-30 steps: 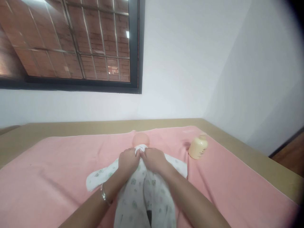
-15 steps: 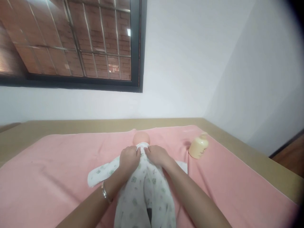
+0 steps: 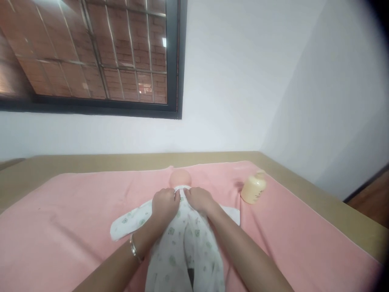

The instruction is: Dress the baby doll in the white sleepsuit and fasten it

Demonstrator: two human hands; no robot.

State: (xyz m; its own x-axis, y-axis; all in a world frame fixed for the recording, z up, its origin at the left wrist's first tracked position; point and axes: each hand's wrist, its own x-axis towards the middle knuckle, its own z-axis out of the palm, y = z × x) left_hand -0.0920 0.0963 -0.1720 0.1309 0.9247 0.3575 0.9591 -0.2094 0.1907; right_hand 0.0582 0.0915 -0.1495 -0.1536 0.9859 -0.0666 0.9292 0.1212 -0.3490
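A baby doll (image 3: 180, 177) lies on a pink blanket (image 3: 85, 202), its head toward the wall. White baby clothes (image 3: 179, 235) with a small green print cover its body, and the sleeves spread out to both sides. My left hand (image 3: 165, 205) pinches the garment just below the collar, on the left of the front. Opposite it, my right hand (image 3: 199, 199) grips the cloth on the right of the collar. Both sets of fingertips are partly hidden by the hands. The trouser legs reach toward me, with a dark gap low between them.
A pale yellow bottle (image 3: 253, 187) stands on the blanket to the right. Around the blanket runs a tan table edge (image 3: 121, 163). White walls (image 3: 225, 81) rise behind and at the right, with a barred, dark-framed window (image 3: 174, 81) at upper left.
Both hands keep their hold at the collar and have hardly moved. The left sleeve's end lies very slightly farther left. The view has shifted a little.
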